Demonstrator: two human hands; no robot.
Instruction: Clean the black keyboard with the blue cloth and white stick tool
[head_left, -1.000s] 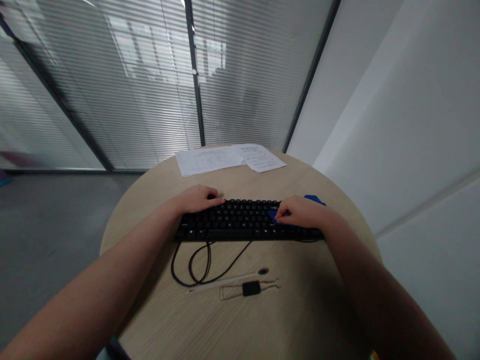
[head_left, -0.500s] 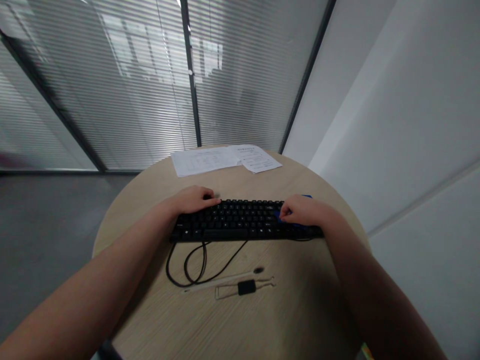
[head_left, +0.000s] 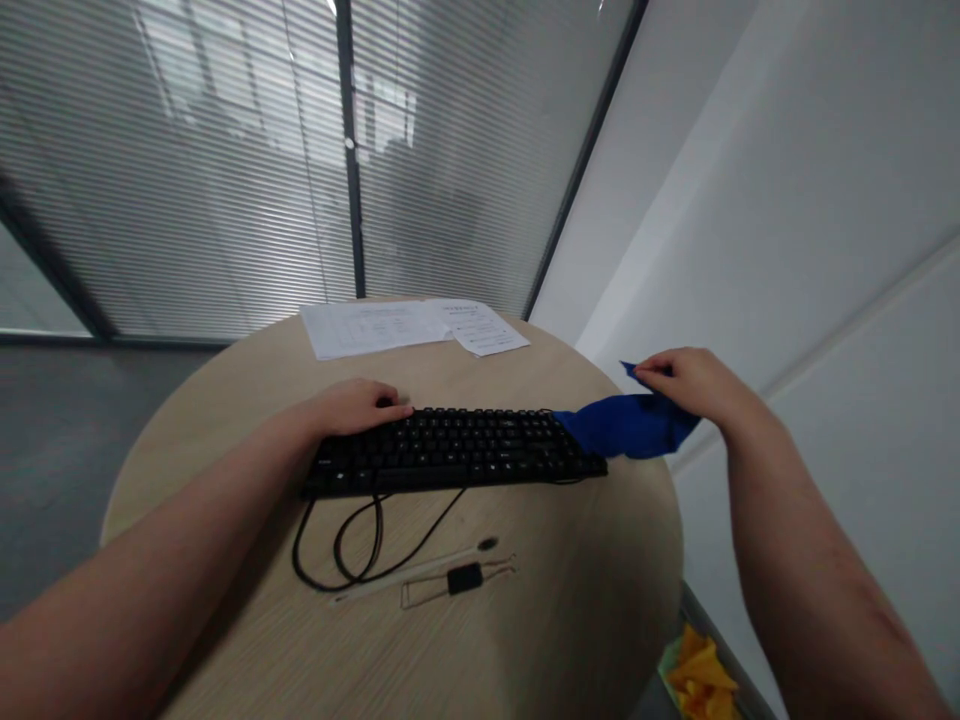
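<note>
A black keyboard point(head_left: 450, 452) lies across the round table. My left hand point(head_left: 361, 405) is closed over its far left corner, thumb stretched along the top row of keys and the other fingers partly hidden. Off the keyboard's right end, my right hand point(head_left: 686, 378) pinches a blue cloth point(head_left: 626, 425) by one corner. The cloth hangs spread out to the left, its far tip touching or just over the number keys. In front of the keyboard lie its looped black cable point(head_left: 339, 580), a thin pale stick with a dark brush-like end point(head_left: 487, 544), and a wire tool with a black block point(head_left: 465, 578).
Printed papers point(head_left: 375, 328) lie at the far side of the wooden table point(head_left: 570, 640). Beyond stands a glass partition with blinds point(head_left: 255, 200); a white wall point(head_left: 825, 250) rises at the right. Below the table's right edge, a bin holds yellow crumpled material point(head_left: 701, 675).
My right hand has lifted and swung right, off the keyboard, drawing the blue cloth out with it. My left hand stays on the keyboard's left end. The view has shifted right.
</note>
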